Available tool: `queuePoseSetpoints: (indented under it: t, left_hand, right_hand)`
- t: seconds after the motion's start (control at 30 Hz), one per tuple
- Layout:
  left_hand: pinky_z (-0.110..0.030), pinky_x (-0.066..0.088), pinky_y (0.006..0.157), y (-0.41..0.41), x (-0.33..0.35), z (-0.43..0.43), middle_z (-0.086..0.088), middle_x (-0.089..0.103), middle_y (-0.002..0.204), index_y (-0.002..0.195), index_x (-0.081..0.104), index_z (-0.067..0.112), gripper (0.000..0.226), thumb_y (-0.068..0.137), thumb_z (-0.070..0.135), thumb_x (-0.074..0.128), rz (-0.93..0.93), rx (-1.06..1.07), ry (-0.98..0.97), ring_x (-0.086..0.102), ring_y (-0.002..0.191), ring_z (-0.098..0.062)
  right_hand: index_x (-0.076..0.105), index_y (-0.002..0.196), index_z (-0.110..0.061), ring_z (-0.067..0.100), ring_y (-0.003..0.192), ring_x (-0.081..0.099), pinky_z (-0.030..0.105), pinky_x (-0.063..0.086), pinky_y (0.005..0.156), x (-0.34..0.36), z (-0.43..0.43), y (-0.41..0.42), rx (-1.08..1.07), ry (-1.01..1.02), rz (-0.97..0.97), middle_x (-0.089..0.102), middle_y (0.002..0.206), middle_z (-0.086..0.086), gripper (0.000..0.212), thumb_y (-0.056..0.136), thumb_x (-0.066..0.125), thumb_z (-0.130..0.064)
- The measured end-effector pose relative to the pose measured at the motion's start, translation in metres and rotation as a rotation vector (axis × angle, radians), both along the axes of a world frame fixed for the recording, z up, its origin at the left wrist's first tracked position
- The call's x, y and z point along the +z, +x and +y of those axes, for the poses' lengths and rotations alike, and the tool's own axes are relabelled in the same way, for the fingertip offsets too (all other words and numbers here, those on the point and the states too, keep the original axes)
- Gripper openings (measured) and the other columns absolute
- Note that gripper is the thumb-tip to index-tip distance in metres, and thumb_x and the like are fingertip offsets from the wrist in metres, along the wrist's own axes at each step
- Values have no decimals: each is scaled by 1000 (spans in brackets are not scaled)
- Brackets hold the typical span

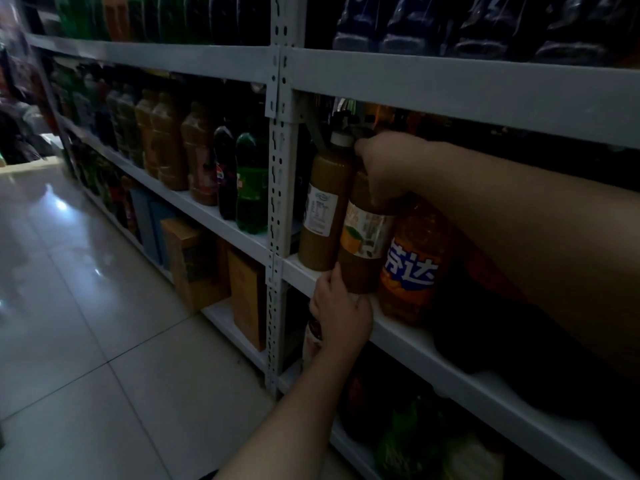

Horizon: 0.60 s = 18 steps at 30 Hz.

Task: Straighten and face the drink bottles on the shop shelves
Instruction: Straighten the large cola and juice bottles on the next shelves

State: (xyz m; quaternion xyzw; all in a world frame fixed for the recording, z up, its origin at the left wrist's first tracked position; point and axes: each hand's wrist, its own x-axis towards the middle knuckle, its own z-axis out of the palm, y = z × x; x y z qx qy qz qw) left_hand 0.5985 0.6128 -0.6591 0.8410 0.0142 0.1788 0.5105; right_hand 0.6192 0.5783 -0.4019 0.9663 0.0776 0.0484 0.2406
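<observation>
Head view: right hand (384,168) grips juice bottle's (363,244) top, left hand (341,317) grips its base. Right of the fingers, Fanta (412,265) looks faced; left, white-capped bottle (325,209) likely still needs turning.

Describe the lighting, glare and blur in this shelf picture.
Head view: dim and underexposed overall; bright glare patches on the floor tiles at left; deep shadow swallows whatever stands right of the orange soda bottle; the far-left bottles are blurred; the juice bottle label is soft, while the soda's big characters read clearly.
</observation>
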Motion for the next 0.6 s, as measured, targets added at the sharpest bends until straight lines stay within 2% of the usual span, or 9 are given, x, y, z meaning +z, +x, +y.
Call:
queuePoseSetpoints:
  t: [0.07,0.13,0.23,0.27,0.37,0.47,0.53,0.6]
  left_hand:
    - [-45,23,112,-3,-2,0,-4,30,138,149,24,18,72,85,25,56,-21,-22,1,30,127,-22]
    - [-45,28,110,-3,-3,4,-2,31,135,148,27,19,69,86,25,56,-29,-31,-18,34,124,-22]
    - [-38,34,107,5,1,21,6,33,121,140,44,24,53,89,28,56,-38,-18,-87,43,118,-19]
    - [-37,34,107,8,3,27,8,35,120,137,49,25,48,90,29,56,-23,-26,-102,45,118,-19]
    - [-44,33,109,14,10,39,3,49,130,130,57,24,44,87,31,56,-4,-97,-130,48,120,-17]
    - [-49,31,109,13,10,41,3,59,121,128,60,20,43,85,25,55,-34,-126,-142,49,115,-14]
    - [-51,30,110,9,7,39,8,55,108,124,62,18,38,87,17,56,-55,-95,-145,49,112,-16]
    - [-48,34,108,5,7,36,5,57,106,122,64,16,35,87,15,57,-80,-77,-160,52,116,-22]
  right_hand:
    - [35,141,-12,29,111,52,34,47,78,0,-1,1,19,-10,-3,48,129,13,66,84,67,-21]
    - [44,134,-12,27,104,55,33,49,79,-2,0,2,31,-3,-2,53,121,12,54,87,64,-29]
    - [51,125,-10,27,96,57,39,54,78,-8,0,2,46,71,-64,56,112,11,58,85,62,-51]
    - [51,124,-9,27,95,57,40,54,77,-11,0,2,54,85,-105,56,111,12,59,85,61,-52]
    - [54,116,-10,23,79,50,36,50,63,-17,-2,6,82,114,-187,51,99,10,40,86,65,-35]
    - [58,104,-12,17,64,45,29,39,47,-16,-5,9,57,159,-195,47,83,5,32,81,70,-30]
    - [58,102,-12,18,64,47,27,38,45,-15,-7,8,50,199,-180,51,85,5,35,77,74,-30]
    - [59,104,-12,20,72,54,30,44,50,-15,-9,9,51,221,-159,55,91,7,37,75,75,-29]
